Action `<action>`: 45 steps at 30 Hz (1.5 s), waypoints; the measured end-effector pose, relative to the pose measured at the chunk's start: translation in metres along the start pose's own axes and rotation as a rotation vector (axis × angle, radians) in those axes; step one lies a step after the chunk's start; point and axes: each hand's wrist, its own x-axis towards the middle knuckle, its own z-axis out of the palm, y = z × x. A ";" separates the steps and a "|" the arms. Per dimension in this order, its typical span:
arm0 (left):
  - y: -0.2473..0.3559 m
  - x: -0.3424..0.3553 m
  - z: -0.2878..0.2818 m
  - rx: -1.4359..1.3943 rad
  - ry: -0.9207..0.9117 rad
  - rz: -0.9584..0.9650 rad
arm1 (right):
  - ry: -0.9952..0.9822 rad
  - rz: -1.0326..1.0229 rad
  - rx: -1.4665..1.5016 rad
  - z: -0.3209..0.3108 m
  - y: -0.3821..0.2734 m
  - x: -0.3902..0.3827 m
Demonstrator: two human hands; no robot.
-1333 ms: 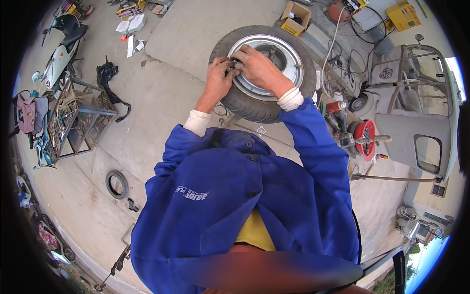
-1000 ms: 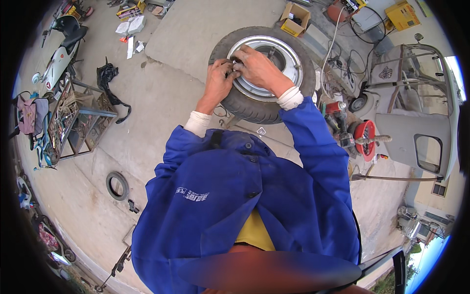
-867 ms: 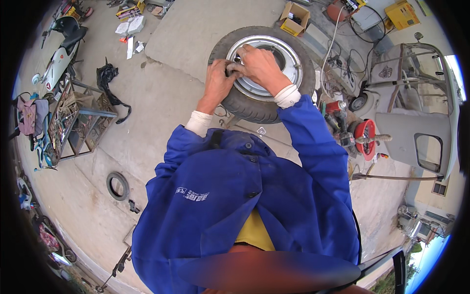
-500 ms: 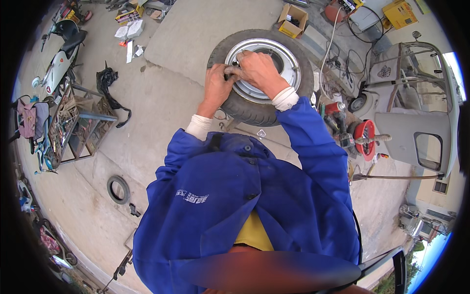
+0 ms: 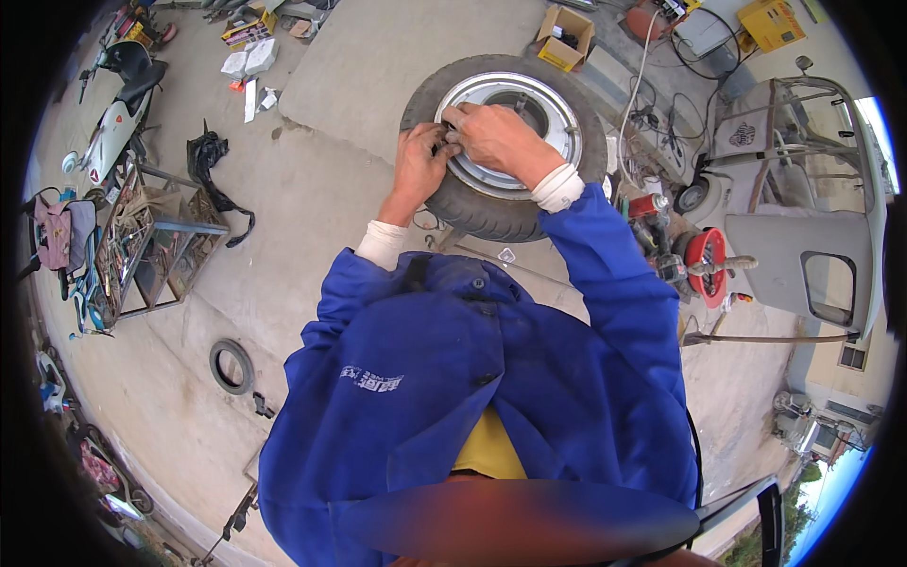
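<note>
In front of me a black tyre [image 5: 496, 225] on a silver wheel rim [image 5: 570, 142] lies flat. My left hand [image 5: 422, 161] is over the tyre's left part, its fingers curled together at the rim's edge. Across the rim reaches my right hand [image 5: 501, 139], fingertips pinched close to those of the left. Something small and dark shows between the fingers, too hidden to name. Both hands cover the left side of the rim, while its round centre opening [image 5: 529, 109] stays visible.
An open cardboard box [image 5: 567, 40] stands beyond the tyre. To the right are a red basin [image 5: 704, 265], tools and a small grey vehicle [image 5: 789, 217]. A metal tool rack [image 5: 156, 236], a scooter [image 5: 118, 123] and a small loose tyre [image 5: 231, 367] are on the left.
My right hand has shifted slightly, with its fingertips drawn back toward the left and more of the rim's centre showing. The left hand stays at the rim's edge.
</note>
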 end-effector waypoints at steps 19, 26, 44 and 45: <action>0.013 0.001 -0.002 0.027 0.025 -0.053 | -0.006 0.061 -0.067 -0.015 -0.012 0.004; 0.015 0.007 -0.018 0.053 -0.199 -0.050 | -0.102 0.175 -0.163 -0.013 -0.011 0.007; 0.016 0.056 0.005 -1.045 -0.315 -0.380 | 0.550 0.920 -0.089 0.016 0.013 -0.164; 0.012 0.055 0.006 -1.083 -0.318 -0.344 | 0.551 0.933 -0.181 0.024 0.013 -0.171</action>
